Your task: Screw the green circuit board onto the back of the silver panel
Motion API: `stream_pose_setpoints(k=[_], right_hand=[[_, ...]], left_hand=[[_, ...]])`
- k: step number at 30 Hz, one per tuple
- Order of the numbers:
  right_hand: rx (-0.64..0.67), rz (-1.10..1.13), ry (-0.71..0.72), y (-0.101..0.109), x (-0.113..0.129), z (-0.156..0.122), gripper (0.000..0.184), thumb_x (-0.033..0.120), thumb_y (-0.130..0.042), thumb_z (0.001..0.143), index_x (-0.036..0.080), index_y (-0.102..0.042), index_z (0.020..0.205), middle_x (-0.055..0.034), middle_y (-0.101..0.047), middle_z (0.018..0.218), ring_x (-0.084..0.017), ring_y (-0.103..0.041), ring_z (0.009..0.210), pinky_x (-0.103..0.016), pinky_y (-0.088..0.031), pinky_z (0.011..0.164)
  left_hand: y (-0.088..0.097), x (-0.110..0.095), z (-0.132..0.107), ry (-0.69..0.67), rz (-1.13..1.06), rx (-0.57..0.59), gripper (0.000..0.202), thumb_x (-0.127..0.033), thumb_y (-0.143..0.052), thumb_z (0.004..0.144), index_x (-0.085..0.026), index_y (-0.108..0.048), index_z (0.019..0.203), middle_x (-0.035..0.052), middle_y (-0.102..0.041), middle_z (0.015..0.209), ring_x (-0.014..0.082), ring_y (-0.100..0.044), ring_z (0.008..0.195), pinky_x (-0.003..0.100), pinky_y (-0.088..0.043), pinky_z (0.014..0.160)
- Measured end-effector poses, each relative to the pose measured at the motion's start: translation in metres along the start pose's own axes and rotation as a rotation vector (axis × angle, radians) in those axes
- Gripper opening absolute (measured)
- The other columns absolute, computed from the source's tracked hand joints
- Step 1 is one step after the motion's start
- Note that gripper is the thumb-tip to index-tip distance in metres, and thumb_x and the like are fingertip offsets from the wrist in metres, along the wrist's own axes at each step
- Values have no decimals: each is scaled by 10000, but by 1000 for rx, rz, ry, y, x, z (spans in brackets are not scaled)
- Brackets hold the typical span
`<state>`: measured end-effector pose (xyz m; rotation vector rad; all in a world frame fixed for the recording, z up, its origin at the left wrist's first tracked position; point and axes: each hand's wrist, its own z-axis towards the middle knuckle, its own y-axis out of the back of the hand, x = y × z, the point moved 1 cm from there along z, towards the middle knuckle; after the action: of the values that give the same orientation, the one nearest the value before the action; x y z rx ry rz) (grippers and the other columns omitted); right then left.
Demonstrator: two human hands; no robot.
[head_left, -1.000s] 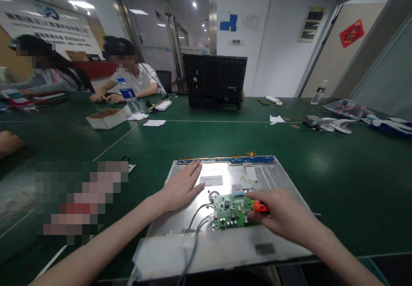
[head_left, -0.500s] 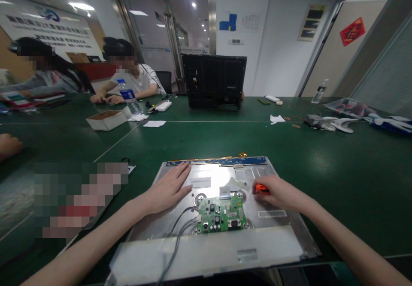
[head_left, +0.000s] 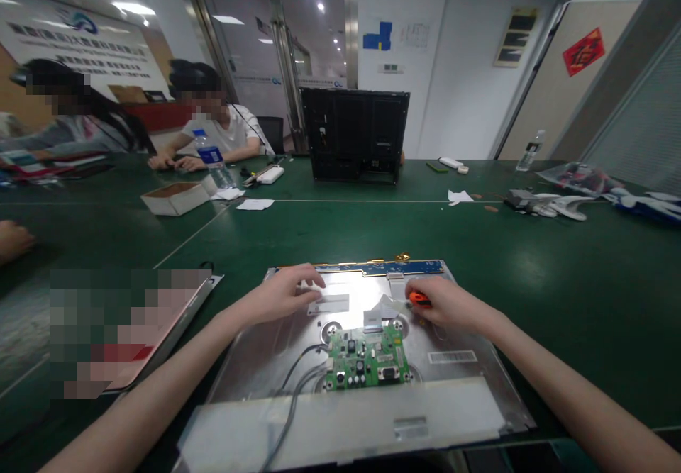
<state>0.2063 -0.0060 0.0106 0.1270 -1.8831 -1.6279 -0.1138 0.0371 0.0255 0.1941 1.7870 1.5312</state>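
A metal-backed display panel (head_left: 255,359) lies flat in front of me, with a green circuit board (head_left: 366,359) at its middle and a narrow blue circuit strip (head_left: 407,267) along the far edge. Over the panel's left far part is my left hand (head_left: 284,292), fingers bent and apart, holding nothing. My right hand (head_left: 439,303) is closed around an orange-and-black handled tool (head_left: 420,300), just right of a loose strip of clear tape (head_left: 388,308). The fingers hide the tool's working end. Grey cables (head_left: 299,395) run from the board toward me.
A black monitor housing (head_left: 356,136) stands upright across the green table (head_left: 351,232). A white box (head_left: 178,200) and a water bottle (head_left: 210,157) are at the left. Gloves (head_left: 553,205) lie at the right. Two people sit at the far left; another person's hand (head_left: 15,240) rests nearer.
My left hand has lifted from lying flat on the panel, and its fingers are now bent. The right hand has moved left with the orange-handled tool, closer to the tape.
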Motion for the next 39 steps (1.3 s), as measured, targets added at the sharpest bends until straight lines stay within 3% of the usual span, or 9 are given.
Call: stream_pose_setpoints(k=[2,5,9,18,25,31,39], right_hand=[[17,2,16,1,0,2,121,140,-572,794,188,-640,882,-52,-688,887,-186,-601,803,-256,-378,693],[34,-9,28,1,0,3,85,138,-562,812,177,-637,818,-46,-681,830,-177,-594,766,-255,-382,691],[33,-33,24,-1,1,2,86,141,-548,823,172,-618,785,-42,-661,788,-169,-574,730,-251,-371,671],[50,-83,13,2,2,-2,104,118,-520,823,170,-595,773,-54,-645,789,-171,-560,723,-248,-346,643],[59,-85,32,7,6,-3,121,81,-518,823,164,-600,790,-66,-646,856,-183,-574,801,-266,-390,711],[42,-98,30,7,5,-3,144,75,-523,828,159,-591,733,-50,-620,796,-167,-544,740,-259,-376,675],[27,-112,75,8,13,8,122,56,-566,793,160,-627,771,-39,-641,811,-150,-548,736,-242,-352,650]], left_hand=[[5,-2,7,22,-97,111,255,-389,-539,842,-186,-675,915,41,-681,929,196,-620,815,280,-469,705],[4,0,12,25,-234,277,214,-367,-606,788,-180,-690,850,21,-684,820,173,-609,727,253,-450,647],[-5,2,9,8,-334,361,227,-375,-681,742,-171,-707,837,19,-676,766,170,-601,697,249,-433,618],[-17,-12,5,-14,-208,281,122,-293,-661,763,-194,-726,792,-6,-640,697,146,-538,628,236,-357,560],[-20,-11,10,-9,-138,95,136,-274,-607,799,-174,-698,782,23,-656,782,170,-570,709,253,-388,630],[-24,-14,12,-11,-140,58,150,-284,-589,818,-178,-695,828,27,-666,829,172,-581,751,260,-411,677],[-13,-4,9,20,-207,90,261,-389,-620,808,-169,-674,939,53,-672,939,196,-600,793,283,-446,693]])
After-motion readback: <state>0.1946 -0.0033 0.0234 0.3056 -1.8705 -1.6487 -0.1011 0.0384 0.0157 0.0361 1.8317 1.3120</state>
